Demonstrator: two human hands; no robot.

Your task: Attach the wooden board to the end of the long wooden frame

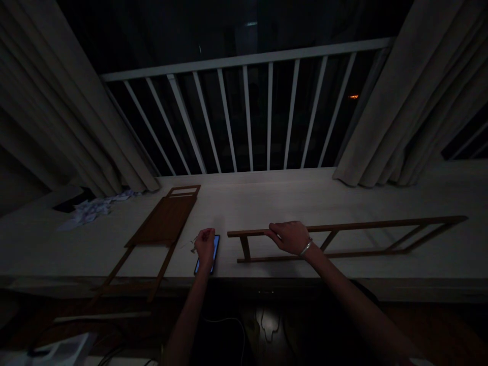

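Far left, there's a crumpled heap of papers or cloth (89, 209), too dim to say which, with a dark flat thing (74, 198) just behind it. Next along comes a brown wooden panel on legs (162, 219), lying slantwise, its legs reaching out past the front edge and taking up much of the room on this side. And here's my left hand (206, 244), fingers curled in and closed, right over a lit phone (216, 249), covering part of it; some small pale bits (193, 249) show at its left side, and I can't tell whether my fingers have hold of them. Now my right hand (292, 237), bracelet (306, 247) at the wrist, gripping the far rail of a long wooden frame (362, 225) near its left end; the frame stretches well off to my right, its crossbars joining the two rails. Under it all runs a pale ledge (229, 203), wide and faintly shadowed. Around it: a heavy curtain on the left (76, 101), a white railing (247, 61) across the dark window, a small orange light (354, 96) beyond the bars, and another curtain on the right (404, 101). Below, a thin cable (237, 321) loops over the dark floor.
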